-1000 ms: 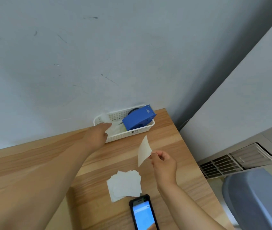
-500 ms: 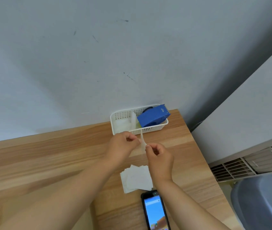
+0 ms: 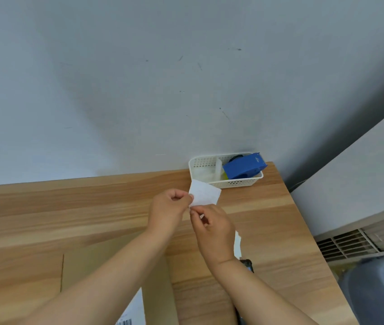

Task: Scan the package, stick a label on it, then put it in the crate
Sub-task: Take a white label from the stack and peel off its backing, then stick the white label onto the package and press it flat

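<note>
Both hands hold a small white label sheet (image 3: 206, 195) above the wooden table (image 3: 268, 219). My left hand (image 3: 168, 207) pinches its left edge, and my right hand (image 3: 212, 227) pinches its lower corner just beside it. A brown cardboard package (image 3: 113, 261) lies under my forearms at the lower left, with a white barcode sticker (image 3: 131, 311) on its near side. The stack of spare labels (image 3: 237, 242) and the black phone (image 3: 247, 265) are mostly hidden behind my right wrist.
A white perforated basket (image 3: 206, 160) stands at the table's back right corner against the wall, with a blue tape dispenser (image 3: 245, 167) in it. Off the table's right edge are a wall vent (image 3: 362, 235) and a grey-blue rounded plastic shape (image 3: 378, 292) on the floor.
My left hand left the basket and joined the right on the label, which now faces me flat. The view shifted left, bringing the cardboard package into sight.
</note>
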Demonstrator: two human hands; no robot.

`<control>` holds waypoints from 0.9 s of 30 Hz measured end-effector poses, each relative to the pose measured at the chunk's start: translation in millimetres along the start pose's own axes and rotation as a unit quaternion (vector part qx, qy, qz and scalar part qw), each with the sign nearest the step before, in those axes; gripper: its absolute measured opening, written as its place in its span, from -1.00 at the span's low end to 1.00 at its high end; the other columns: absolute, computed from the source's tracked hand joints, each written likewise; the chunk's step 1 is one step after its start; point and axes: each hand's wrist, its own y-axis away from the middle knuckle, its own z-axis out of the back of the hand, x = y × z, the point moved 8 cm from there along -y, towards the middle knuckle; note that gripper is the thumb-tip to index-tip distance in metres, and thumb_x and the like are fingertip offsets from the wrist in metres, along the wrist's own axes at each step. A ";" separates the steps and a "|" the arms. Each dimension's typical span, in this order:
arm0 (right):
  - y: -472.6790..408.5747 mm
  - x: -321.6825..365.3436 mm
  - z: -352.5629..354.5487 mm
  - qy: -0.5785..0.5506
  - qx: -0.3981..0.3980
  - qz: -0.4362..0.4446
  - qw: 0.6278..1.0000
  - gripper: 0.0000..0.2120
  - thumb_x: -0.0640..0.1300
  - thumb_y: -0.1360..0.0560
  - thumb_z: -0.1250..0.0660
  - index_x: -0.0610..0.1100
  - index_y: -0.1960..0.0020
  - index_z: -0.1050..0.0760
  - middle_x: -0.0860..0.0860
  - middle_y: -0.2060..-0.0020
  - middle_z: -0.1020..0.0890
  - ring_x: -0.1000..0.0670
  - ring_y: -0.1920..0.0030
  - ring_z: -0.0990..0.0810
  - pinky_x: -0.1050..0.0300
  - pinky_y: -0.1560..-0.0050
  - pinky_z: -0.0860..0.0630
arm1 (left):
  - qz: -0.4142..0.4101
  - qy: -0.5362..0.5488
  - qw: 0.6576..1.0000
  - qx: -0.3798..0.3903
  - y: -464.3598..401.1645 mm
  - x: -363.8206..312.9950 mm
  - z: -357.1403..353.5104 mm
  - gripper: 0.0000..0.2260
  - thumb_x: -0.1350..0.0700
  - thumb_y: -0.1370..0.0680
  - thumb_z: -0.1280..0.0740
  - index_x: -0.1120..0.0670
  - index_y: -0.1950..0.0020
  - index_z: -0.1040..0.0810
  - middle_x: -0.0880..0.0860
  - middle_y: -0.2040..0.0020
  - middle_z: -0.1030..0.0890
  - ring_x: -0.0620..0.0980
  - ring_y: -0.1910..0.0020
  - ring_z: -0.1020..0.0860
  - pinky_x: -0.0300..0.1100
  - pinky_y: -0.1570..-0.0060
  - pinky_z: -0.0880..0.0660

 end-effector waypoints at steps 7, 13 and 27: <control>27.1 13.0 -19.7 -0.076 -0.003 -0.128 0.989 -0.94 -0.09 -0.46 -0.36 0.05 0.16 -0.59 0.12 0.24 -0.61 0.10 0.22 -0.55 0.25 0.18 -0.47 | -0.006 0.049 0.998 -0.038 23.4 3.8 84.7 -0.93 0.14 -0.45 -0.39 0.12 0.20 -0.61 0.00 0.21 -0.65 -0.08 0.24 -0.55 -0.27 0.27 -0.39; 44.5 32.3 -49.9 -0.166 0.053 -0.258 0.950 -0.83 -0.20 -0.48 -0.33 0.03 0.20 -0.57 0.09 0.23 -0.66 0.11 0.17 -0.60 0.28 0.15 -0.50 | -0.003 0.078 0.996 -0.031 45.4 17.0 153.8 -0.92 0.17 -0.47 -0.37 0.16 0.12 -0.62 -0.01 0.17 -0.66 -0.10 0.18 -0.58 -0.28 0.22 -0.40; 86.9 91.9 -140.7 -0.201 0.144 -0.304 0.920 -0.88 -0.22 -0.45 -0.37 -0.15 0.27 -0.57 0.04 0.37 -0.63 0.22 0.42 -0.51 0.34 0.29 -0.42 | 0.040 0.117 0.990 -0.068 57.3 73.1 264.9 -0.93 0.21 -0.46 -0.38 0.21 0.15 -0.61 0.07 0.17 -0.65 -0.07 0.25 -0.54 -0.24 0.19 -0.43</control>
